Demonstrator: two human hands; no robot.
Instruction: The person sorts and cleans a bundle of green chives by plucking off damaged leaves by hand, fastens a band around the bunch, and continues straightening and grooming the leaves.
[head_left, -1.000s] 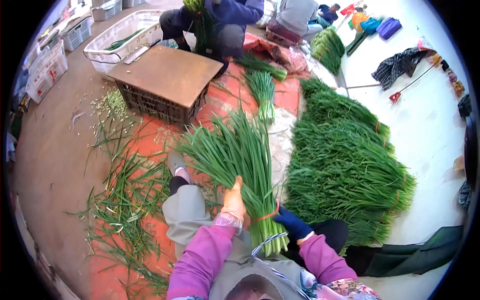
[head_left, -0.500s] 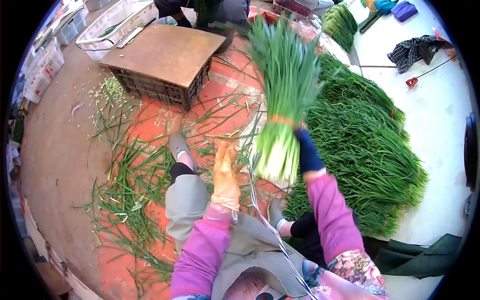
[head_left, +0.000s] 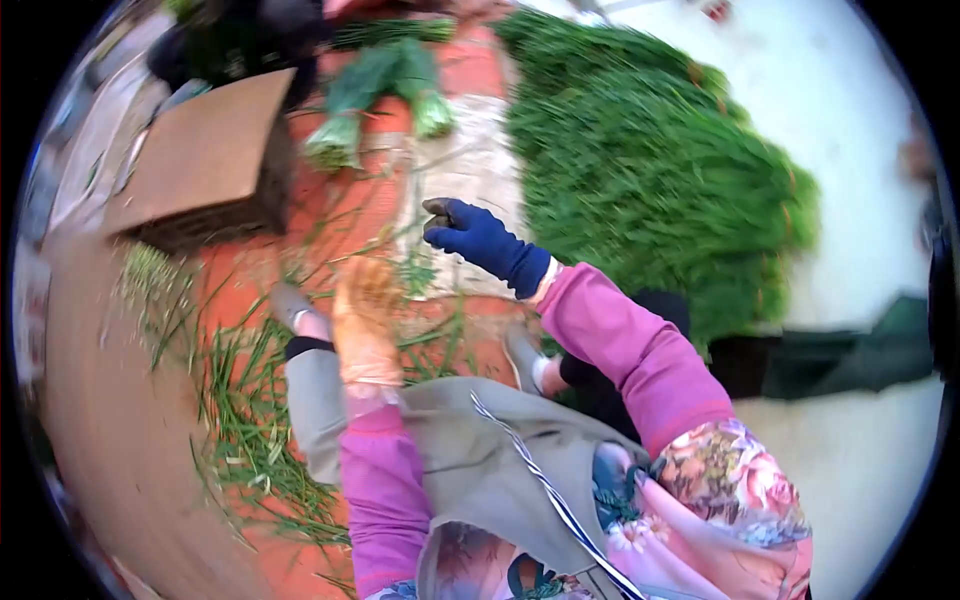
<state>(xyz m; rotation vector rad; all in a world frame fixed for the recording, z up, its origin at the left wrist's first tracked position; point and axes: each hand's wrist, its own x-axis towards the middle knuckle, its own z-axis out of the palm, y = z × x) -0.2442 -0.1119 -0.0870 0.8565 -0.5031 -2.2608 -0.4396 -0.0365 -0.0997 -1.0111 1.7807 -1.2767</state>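
My left hand, in an orange glove, is held over the red mat with its fingers apart and nothing in them. My right hand, in a dark blue glove, hovers over the pale strip of the mat; its fingers are curled but apart, and it is empty. Beyond my hands, two green bunches with pale stem ends lie side by side, a left bunch and a right bunch. A large pile of tied green bunches lies to the right of my right hand.
A brown board tops a dark crate at the upper left. Loose green leaves litter the mat at left, beside pale scraps. Another person is partly visible behind the crate. Dark green cloth lies at right.
The bunch that my right hand held has left it; two bunches now lie beyond the hands. My right hand has moved left, and the view has shifted and blurred.
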